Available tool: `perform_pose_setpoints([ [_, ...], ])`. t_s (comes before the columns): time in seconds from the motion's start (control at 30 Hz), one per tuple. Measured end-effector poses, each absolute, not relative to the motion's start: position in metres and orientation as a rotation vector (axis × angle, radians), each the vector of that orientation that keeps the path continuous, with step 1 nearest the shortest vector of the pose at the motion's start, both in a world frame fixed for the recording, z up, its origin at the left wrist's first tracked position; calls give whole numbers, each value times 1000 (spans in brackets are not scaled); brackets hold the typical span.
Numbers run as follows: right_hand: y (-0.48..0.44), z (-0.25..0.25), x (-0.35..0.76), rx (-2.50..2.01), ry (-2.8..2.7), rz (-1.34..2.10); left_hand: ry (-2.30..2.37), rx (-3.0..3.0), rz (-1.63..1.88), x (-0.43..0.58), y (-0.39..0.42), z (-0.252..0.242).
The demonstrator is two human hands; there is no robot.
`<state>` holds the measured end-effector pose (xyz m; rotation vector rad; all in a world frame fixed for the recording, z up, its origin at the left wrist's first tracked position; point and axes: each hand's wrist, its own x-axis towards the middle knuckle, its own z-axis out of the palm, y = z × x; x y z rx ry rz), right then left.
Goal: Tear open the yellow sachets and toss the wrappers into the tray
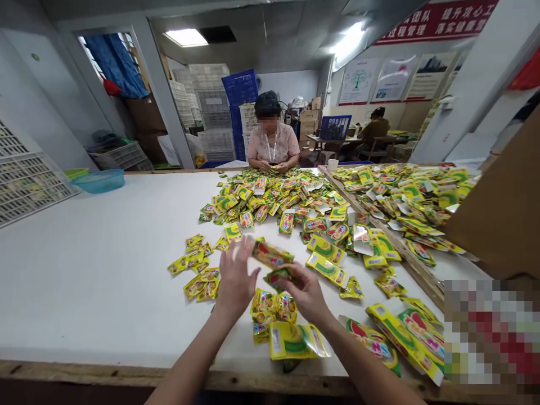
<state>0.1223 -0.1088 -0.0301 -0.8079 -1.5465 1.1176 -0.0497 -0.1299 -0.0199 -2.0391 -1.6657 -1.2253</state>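
My left hand is raised over the table, its fingers stretched out, slightly blurred, with the thumb apart. Right by its fingertips is a flat yellow-green box with red fruit pictures; whether they touch cannot be made out. My right hand pinches a small green snack packet just below that box. Beneath my hands lies a cluster of small yellow packets. Nearer to me is a yellow box lying flat. More small packets are grouped to the left of my left hand.
A large heap of boxes and packets covers the table's middle. Beyond it sits a person handling small items. A wooden strip separates another heap on the right. A blue basin stands far left; a cardboard box juts in at right.
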Motion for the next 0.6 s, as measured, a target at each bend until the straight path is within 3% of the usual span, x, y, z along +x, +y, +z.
perform_pose_setpoints([
  [0.13, -106, -34, 126, -844, -1753, 518, -2475, -2150, -2003, -34, -122, -18],
  [0.23, -110, -37, 122, -709, -2016, 455, -2599, -2169, -2690, -17, -115, -14],
  [0.3, -109, -37, 123, -694, -2049, 536, -2499, -1864, -2886, -13, -108, -13],
  [0.37, -104, -33, 129, -742, -1921, 701, -2394, -1748, -2600, -19, -103, -13],
  [0.5, -92, -21, 144, -816, -1456, 1076, -2170, -1998, -1420, -35, -104, -25],
  [0.6, -92, -17, 146, -874, -1291, 1013, -1983, -2224, -945, -31, -111, -36],
])
